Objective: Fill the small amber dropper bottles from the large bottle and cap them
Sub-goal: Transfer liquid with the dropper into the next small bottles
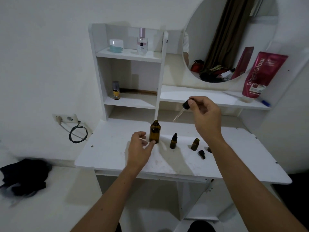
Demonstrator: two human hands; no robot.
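The large amber bottle (155,131) stands uncapped on the white desk (117,156). My left hand (139,148) touches its base with a fingertip, the other fingers loosely curled. My right hand (204,114) pinches the large dropper cap (186,105) in the air to the right of and above the bottle, its glass pipette (178,115) pointing down-left. A small capped amber bottle (173,141) stands right of the large one. Further right stands a small open amber bottle (195,144), with a small black dropper cap (201,154) lying in front of it.
A white shelf unit (128,72) at the desk's back holds a jar (116,45), a perfume bottle (142,41) and a small yellow bottle (115,90). A red tube (260,74) leans by the round mirror (229,39). A cable (77,133) hangs at left; dark cloth (25,176) lies lower left.
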